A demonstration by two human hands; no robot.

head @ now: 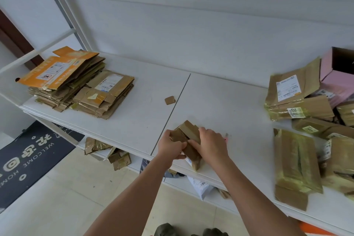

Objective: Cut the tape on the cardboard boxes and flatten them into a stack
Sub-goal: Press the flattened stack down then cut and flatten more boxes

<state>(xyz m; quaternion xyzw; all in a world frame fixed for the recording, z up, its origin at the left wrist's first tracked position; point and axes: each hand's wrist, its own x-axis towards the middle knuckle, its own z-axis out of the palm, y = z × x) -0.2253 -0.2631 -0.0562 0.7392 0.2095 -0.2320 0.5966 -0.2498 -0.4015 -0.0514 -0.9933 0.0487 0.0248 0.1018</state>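
At the bench's (145, 90) far left corner lies the stack of flattened boxes (76, 84), an orange one on top, its left side close to the bench's left edge. A small cardboard scrap (170, 100) lies alone just left of the seam between the two bench panels. Near the front edge, astride that seam, both hands work one small brown box (188, 140): the left hand (170, 146) grips its left side with curled fingers, and the right hand (211, 144) clamps over its top and right side, the fingers of the two meeting on the cardboard. The box looks partly collapsed, so the step in hand is probably folding it flat. That would go best by pressing opposite corners together along the existing creases, with the box slid back from the front edge, where it sits close to tipping off. Just right of the right hand lies a thin pinkish tool (226, 137), possibly the cutter. The broad bare middle gives open room for carrying the flat piece leftward. Uncut taped boxes (298, 161) and a pink carton (337, 74) crowd the right end.
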